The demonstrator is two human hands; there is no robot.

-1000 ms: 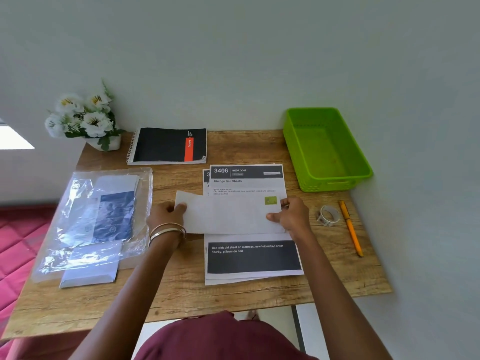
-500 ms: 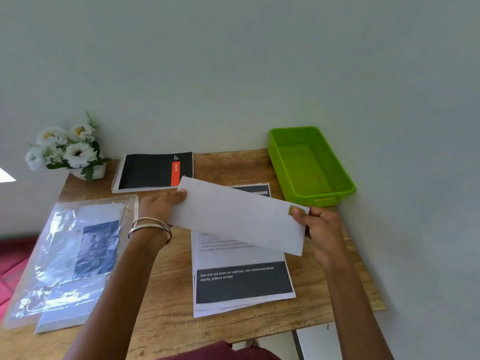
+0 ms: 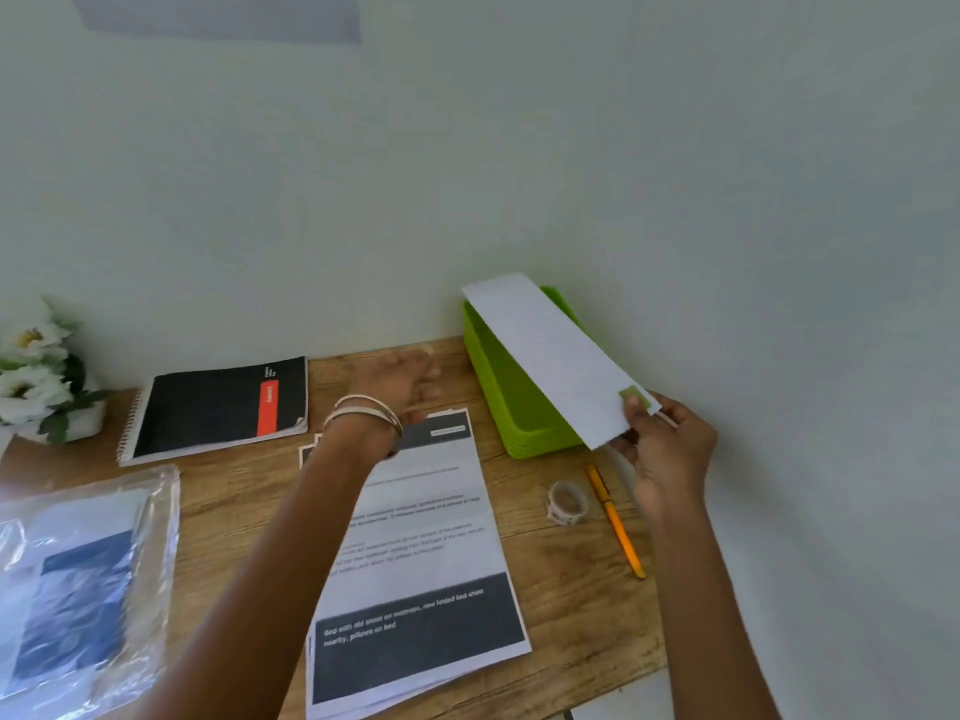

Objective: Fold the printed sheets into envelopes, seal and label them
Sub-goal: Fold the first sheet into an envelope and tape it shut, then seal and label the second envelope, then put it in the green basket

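The right hand (image 3: 667, 449) pinches a labelled white paper envelope (image 3: 556, 356) over the green plastic basket (image 3: 511, 402), seemingly to drop it in, while the blurred left hand (image 3: 397, 381) hovers slack and empty.

The printed sheets (image 3: 415, 553) are lying at the table's (image 3: 571, 589) centre. The notebook (image 3: 218, 402) is sitting at 11 o'clock from them, the flowers (image 3: 36, 371) further left, the plastic packet (image 3: 78, 589) at 9, the tape roll (image 3: 566, 502) and pen (image 3: 615, 522) at 3, the basket (image 3: 509, 392) at 1.
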